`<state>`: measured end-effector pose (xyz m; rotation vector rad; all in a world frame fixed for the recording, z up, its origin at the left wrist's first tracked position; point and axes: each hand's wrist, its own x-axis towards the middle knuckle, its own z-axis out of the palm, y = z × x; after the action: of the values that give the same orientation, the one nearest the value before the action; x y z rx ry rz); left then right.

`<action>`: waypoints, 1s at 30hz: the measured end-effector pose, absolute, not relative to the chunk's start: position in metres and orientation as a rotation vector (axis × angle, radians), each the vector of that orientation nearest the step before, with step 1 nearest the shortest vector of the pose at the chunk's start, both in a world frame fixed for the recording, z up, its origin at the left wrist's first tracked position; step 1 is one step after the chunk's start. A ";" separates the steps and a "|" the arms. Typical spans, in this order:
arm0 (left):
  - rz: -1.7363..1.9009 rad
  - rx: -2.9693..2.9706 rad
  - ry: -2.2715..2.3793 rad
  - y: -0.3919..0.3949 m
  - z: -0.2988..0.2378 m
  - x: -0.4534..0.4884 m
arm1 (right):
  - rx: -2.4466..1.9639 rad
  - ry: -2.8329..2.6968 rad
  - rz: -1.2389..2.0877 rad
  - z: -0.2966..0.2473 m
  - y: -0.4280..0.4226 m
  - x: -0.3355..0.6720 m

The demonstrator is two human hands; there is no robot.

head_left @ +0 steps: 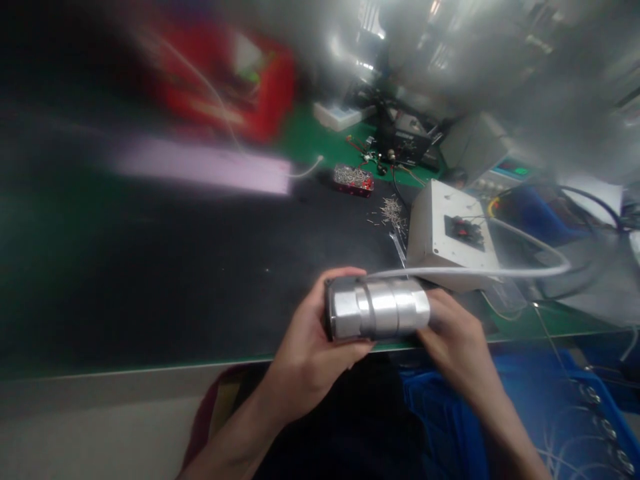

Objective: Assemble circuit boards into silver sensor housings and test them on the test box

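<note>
A silver metal cylinder (383,307) with a squared, dark-edged left end is held level just over the front edge of the workbench. Grooves ring its body, and a white cable (480,271) runs along its top and off to the right. My left hand (313,347) is closed round the left end, thumb below and fingers behind. At the right end, my right hand (453,330) has its fingers curled against the cylinder; their tips are partly hidden behind it.
Behind the cylinder stands a white box (425,227) with a black socket panel. A wrench (397,248), a pile of screws (393,212) and a small screw tray (353,180) lie near it. A red bin (277,93) is at the back left, blue crates (443,407) below right.
</note>
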<state>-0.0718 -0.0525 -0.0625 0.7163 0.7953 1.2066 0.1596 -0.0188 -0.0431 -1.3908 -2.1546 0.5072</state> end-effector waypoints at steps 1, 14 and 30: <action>1.177 0.742 0.815 -0.056 -0.061 -0.073 | -1.376 -2.203 0.464 -0.046 -0.019 0.161; 0.922 1.045 0.815 -0.095 -0.056 -0.082 | -1.243 -1.832 1.350 -0.012 -0.023 0.158; 0.682 1.053 0.786 -0.099 -0.059 -0.079 | -1.059 -1.884 1.783 -0.006 -0.022 0.160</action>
<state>-0.0787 -0.0993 -0.0588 1.0535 0.7864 0.6817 0.1595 -0.0220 -0.0062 -1.0587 -1.8837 1.7832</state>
